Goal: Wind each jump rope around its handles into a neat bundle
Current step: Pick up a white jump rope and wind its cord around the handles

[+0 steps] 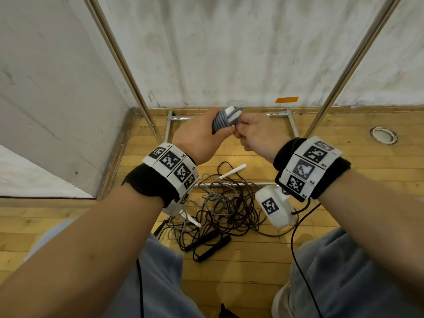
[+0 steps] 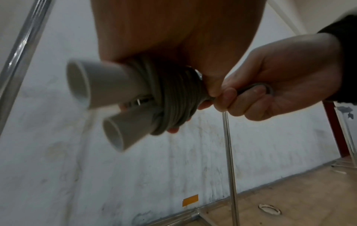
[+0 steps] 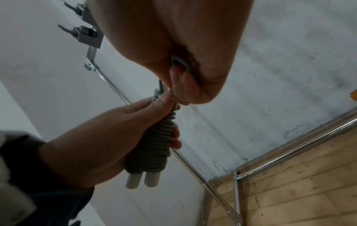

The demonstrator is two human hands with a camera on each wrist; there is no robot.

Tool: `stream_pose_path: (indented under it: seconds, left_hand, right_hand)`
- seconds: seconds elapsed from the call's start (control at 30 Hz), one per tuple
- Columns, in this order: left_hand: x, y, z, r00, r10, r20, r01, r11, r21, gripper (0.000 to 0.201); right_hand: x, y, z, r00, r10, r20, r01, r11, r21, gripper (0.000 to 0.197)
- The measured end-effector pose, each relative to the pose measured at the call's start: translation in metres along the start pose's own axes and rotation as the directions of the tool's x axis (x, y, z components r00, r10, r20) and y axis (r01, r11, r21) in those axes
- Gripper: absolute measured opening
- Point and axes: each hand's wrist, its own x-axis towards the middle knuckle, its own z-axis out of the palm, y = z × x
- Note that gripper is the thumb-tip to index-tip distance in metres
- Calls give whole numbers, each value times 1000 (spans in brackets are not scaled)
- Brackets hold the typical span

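My left hand [image 1: 202, 134] grips a grey jump rope bundle [image 1: 221, 121], its cord wound in tight coils around two white handles [image 2: 104, 85] held side by side. The coils [image 3: 154, 146] cover most of the handles; their white ends [image 3: 142, 180] stick out below my fist. My right hand [image 1: 254, 136] meets the bundle's end and pinches a short loop of the grey cord [image 2: 258, 89] between thumb and curled fingers. Both hands are raised above the floor.
Below my wrists, a tangle of loose grey and black ropes [image 1: 227, 210] lies on the wooden floor, with black handles [image 1: 206, 246] and a white handle [image 1: 234, 171]. Chrome frame tubes [image 1: 128, 72] and white walls enclose the corner.
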Motion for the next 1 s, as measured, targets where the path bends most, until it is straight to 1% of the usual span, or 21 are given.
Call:
stream_pose_path:
  seconds: [0.07, 0.1, 0.17, 0.23, 0.3, 0.37, 0.4, 0.47, 0.57, 0.63, 0.7, 0.73, 0.8, 0.83, 0.87, 0.9, 0.93, 1.0]
  left_hand:
    - [-1, -1, -1, 998, 44, 44, -45, 999, 24, 40]
    - [-1, -2, -2, 996, 70, 49, -71, 997, 20, 40]
    - [-1, -2, -7, 993, 111, 36, -110, 993, -33, 40]
    - [0, 0, -9, 995, 101, 20, -97, 983, -154, 41]
    - [-1, 4, -10, 996, 82, 19, -74, 961, -266, 42]
    - [-1, 7, -8, 995, 100, 7, -94, 951, -295, 37]
    - [-1, 7, -8, 995, 98, -3, -94, 949, -302, 34]
    - [1, 6, -7, 998, 67, -14, -68, 939, -337, 29]
    - [4, 6, -7, 1000, 30, -1, -29, 941, -338, 31]
    - [7, 6, -6, 1000, 4, -26, -12, 954, -298, 34]
    - [9, 8, -6, 999, -10, -53, -7, 951, -309, 33]
    - [9, 9, -5, 999, -16, -38, 2, 940, -342, 30]
    - [9, 13, -5, 999, -29, 39, 43, 895, -443, 23]
    - [8, 14, -6, 996, -38, 85, 73, 879, -471, 23]
    - [7, 16, -7, 992, -40, 121, 93, 873, -479, 29]
    - [6, 16, -8, 989, -26, 143, 91, 874, -477, 34]
    - [5, 16, -8, 989, 3, 147, 68, 878, -474, 35]
    - [5, 15, -12, 989, 63, 136, 12, 869, -495, 31]
  right_hand:
    - [-1, 5, 2, 1000, -23, 10, 24, 990, -137, 26]
    - [-2, 6, 1, 999, -42, 17, 44, 985, -167, 26]
    - [-5, 7, 0, 995, -94, 24, 96, 985, -143, 29]
    - [-6, 4, -3, 989, -146, 13, 146, 985, -88, 35]
    - [-6, 2, -5, 984, -179, 13, 179, 982, -64, 32]
    - [-6, 0, -5, 984, -176, 2, 176, 981, -85, 27]
    - [-5, 1, -5, 987, -162, -14, 159, 981, -110, 28]
    - [-5, 2, -5, 992, -124, -38, 117, 980, -163, 35]
    - [-5, -1, -4, 991, -129, -41, 115, 963, -244, 40]
    - [-5, -5, -3, 992, -123, -37, 111, 965, -237, 39]
    - [-3, -8, -3, 994, -106, -10, 102, 979, -175, 33]
    - [-1, -9, -3, 995, -98, -5, 96, 983, -160, 31]
    - [2, -9, -5, 995, -97, -34, 89, 979, -181, 29]
    - [3, -8, -6, 993, -104, -58, 91, 976, -198, 30]
    - [4, -7, -8, 991, -110, -78, 91, 974, -209, 31]
    - [4, -6, -9, 989, -114, -96, 92, 973, -213, 32]
    - [4, -5, -11, 987, -117, -110, 91, 973, -212, 34]
    - [4, -4, -14, 984, -117, -134, 90, 977, -194, 35]
